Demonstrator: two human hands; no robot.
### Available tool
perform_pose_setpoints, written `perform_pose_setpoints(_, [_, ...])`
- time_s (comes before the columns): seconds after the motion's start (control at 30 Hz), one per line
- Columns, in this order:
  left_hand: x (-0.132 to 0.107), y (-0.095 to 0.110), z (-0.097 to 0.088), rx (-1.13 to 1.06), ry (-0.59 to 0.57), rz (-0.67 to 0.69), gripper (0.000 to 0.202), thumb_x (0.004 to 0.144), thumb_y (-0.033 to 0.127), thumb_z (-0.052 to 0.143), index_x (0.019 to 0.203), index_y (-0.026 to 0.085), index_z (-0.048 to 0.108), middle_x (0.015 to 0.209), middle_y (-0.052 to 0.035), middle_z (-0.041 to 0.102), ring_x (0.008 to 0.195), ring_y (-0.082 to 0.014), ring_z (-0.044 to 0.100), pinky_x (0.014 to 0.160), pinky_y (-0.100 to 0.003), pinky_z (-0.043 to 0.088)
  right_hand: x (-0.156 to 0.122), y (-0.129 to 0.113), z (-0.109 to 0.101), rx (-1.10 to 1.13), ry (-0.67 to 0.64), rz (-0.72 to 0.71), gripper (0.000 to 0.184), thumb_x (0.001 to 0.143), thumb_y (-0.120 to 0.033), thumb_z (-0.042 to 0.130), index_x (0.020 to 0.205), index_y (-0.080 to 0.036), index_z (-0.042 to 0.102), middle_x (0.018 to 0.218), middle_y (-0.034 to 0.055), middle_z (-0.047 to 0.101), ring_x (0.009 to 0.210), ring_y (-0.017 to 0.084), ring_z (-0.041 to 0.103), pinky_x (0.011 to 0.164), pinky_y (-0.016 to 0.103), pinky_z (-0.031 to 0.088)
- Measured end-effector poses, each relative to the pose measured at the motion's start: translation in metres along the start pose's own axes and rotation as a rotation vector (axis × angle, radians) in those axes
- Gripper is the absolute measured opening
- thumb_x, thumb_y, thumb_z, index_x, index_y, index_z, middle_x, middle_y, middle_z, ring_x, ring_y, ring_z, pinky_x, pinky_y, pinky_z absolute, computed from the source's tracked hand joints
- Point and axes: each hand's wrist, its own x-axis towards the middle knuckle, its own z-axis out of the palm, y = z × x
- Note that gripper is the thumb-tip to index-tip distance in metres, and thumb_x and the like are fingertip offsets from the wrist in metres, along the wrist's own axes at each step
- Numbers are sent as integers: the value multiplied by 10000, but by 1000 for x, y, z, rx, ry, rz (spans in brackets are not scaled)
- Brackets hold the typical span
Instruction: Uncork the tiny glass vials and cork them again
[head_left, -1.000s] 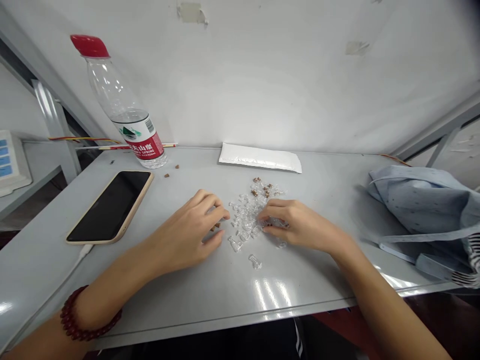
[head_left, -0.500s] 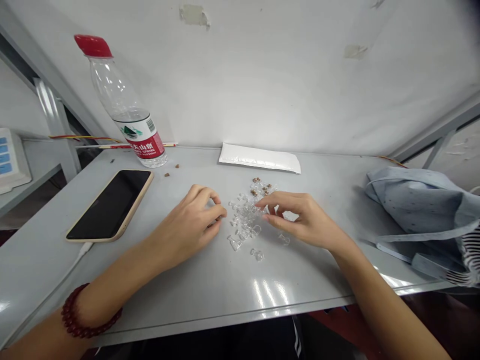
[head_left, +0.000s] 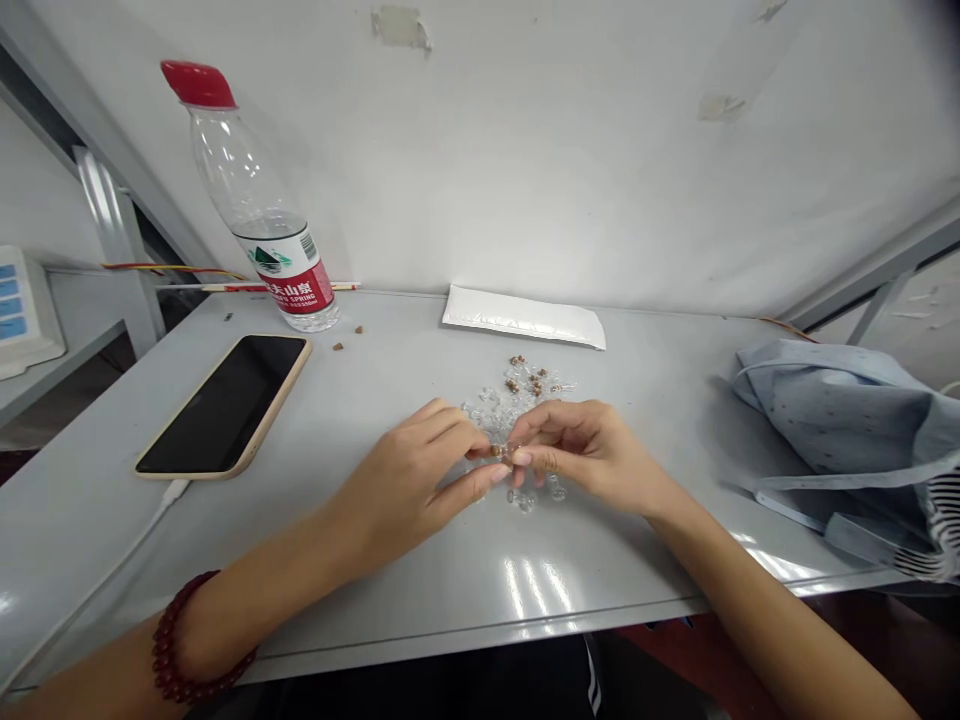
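My left hand (head_left: 420, 480) and my right hand (head_left: 585, 450) meet over the grey table (head_left: 420, 640), their fingertips pinching together at the centre. The left fingers appear to hold a small brown cork (head_left: 496, 452), and the right fingers appear to hold a tiny clear bottle (head_left: 513, 456), mostly hidden. Behind my hands lies a loose heap of tiny clear bottles (head_left: 487, 412). Several more brown corks (head_left: 525, 378) sit at its far side. A few bottles (head_left: 523, 500) show below my fingers.
A tilted water bottle with a red cap (head_left: 262, 220) stands at the back left, beyond a black phone in a tan case (head_left: 221, 405). A white padded envelope (head_left: 525, 317) lies at the back. A blue cloth bag (head_left: 840, 410) lies at the right.
Both hands have moved inward and now meet at their fingertips over the heap. The left hand has lifted from the table, and the view has shifted slightly.
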Motion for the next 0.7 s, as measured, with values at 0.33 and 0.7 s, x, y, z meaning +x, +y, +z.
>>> perform_pose_setpoints(0.33, [0, 2, -8, -21, -150, 34, 200, 930, 155, 453, 789, 171, 595, 696, -11, 562, 701, -144, 484, 646, -271, 420, -3, -7, -2, -209, -57, 45, 153, 783, -284, 702, 764, -145, 643, 625, -8, 591, 534, 85, 512, 512, 226, 411])
perform_pose_setpoints(0.7, [-1, -34, -27, 265, -247, -53, 197, 923, 258, 469, 844, 186, 634, 804, -34, 614, 833, -188, 527, 693, -294, 429, -3, -9, -32, -633, -193, 164, 179, 820, -324, 616, 768, -156, 650, 593, -26, 531, 527, 79, 421, 486, 215, 329])
